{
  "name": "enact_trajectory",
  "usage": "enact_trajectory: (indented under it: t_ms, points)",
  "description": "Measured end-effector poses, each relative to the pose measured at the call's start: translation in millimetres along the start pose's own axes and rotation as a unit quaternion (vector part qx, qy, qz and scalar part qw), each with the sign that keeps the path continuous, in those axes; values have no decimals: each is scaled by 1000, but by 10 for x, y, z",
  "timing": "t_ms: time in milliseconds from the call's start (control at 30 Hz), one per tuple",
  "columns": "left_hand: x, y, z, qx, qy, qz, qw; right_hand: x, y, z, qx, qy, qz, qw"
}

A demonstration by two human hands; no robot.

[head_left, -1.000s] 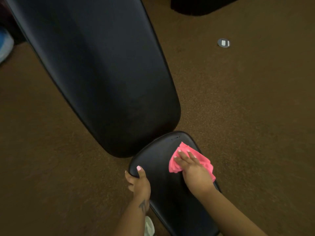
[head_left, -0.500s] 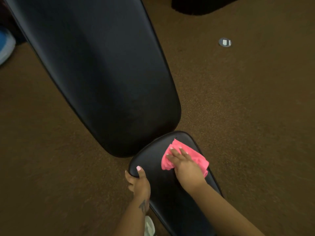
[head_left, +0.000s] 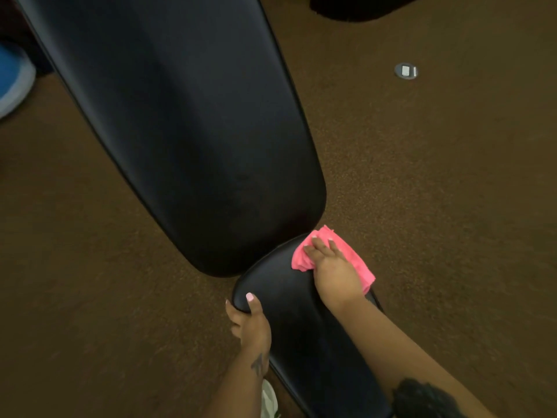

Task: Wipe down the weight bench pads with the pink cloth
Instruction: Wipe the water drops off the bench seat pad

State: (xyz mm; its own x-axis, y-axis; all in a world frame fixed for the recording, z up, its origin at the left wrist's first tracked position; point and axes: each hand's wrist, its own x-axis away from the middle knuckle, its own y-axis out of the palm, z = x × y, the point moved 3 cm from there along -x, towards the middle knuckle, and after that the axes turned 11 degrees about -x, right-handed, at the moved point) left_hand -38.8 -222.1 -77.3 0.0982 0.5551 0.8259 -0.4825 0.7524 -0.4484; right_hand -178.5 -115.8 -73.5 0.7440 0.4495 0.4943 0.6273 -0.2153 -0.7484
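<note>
1. The seat pad (head_left: 289, 300) of the bench is black and smooth, narrow, with a rounded far end.
2. A crumpled pink cloth (head_left: 346, 254) lies on the far right corner of the seat pad, partly hanging over its edge.
3. The right hand (head_left: 333, 267) presses flat on the cloth, fingers spread.
4. The left hand (head_left: 250, 321) grips the pad's left edge, thumb on top.
5. The long black back pad (head_left: 180, 122) overlaps the seat pad's far end from above.
6. Brown carpeted floor (head_left: 437, 206) lies beneath, with a small round metal plate (head_left: 406, 70) set in it.
</note>
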Motion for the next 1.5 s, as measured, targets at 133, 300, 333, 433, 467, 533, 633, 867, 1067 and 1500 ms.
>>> enact_trajectory:
  t_ms: [133, 300, 333, 433, 467, 533, 633, 867, 1067, 1500]
  points:
    - [19, 8, -6, -1, 6, 0, 1000, 259, 106, 125, 41, -9, -72, 997]
    - [6, 11, -8, 6, 7, -11, 1000, 383, -119, 337, -16, 21, -39, 999]
    - [3, 13, -9, 6, 6, -10, 1000, 328, -152, 342, -11, 31, -35, 999]
    - [1, 13, 3, 8, 4, 1, 1000, 112, -175, 229, -24, 46, 6, 999]
    - [2, 15, 11, 8, 4, 5, 1000, 65, -173, 159, -33, 42, 22, 998]
    - [5, 17, 17, 5, 1, 10, 1000, 18, -114, 28, -41, 20, 20, 999]
    - [5, 15, -6, 3, 4, 13, 1000, 167, 62, -43, -10, -18, -21, 1000]
    - [28, 26, -7, 3, 13, 0, 1000, 539, 18, 341, -28, 22, -15, 999]
    - [25, 22, 8, 7, 8, 4, 1000, 174, -146, 184, -59, 49, 41, 996]
    - [38, 19, -2, 19, 8, -2, 1000, 370, -64, 283, 18, 11, -60, 998]
